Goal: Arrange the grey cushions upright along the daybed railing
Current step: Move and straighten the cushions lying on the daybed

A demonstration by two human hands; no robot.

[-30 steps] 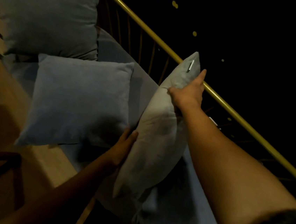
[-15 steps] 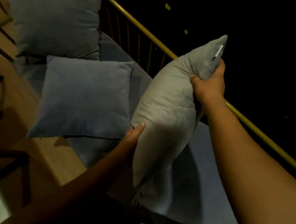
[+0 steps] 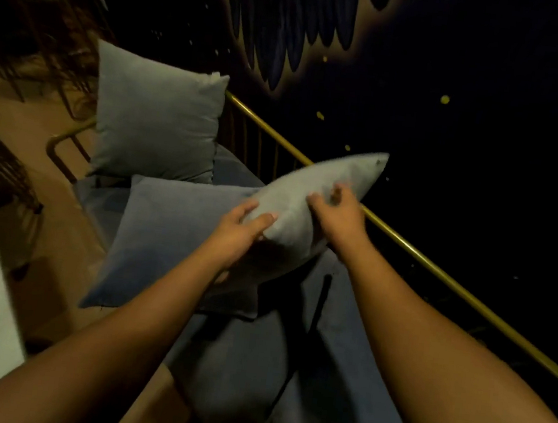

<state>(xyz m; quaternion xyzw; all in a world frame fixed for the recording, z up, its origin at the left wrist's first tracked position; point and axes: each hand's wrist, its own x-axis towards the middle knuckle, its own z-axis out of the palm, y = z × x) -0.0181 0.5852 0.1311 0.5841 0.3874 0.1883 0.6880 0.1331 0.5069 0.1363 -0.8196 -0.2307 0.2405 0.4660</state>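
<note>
fingers (image 3: 252, 208) of both hands spread on blurred grey cushion (image 3: 309, 200), seemingly gripping, beside gold railing (image 3: 436, 269)

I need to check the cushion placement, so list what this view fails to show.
- Held cushion: motion blur; its underside is hidden, so contact with the railing cannot be told.
- Right hand: blurred, grip unclear.
- Left hand: palm hidden against the fabric.
- Flat cushion: right part covered by the left arm and held cushion.
- Upright cushion: its base is hidden behind the flat cushion.
</note>
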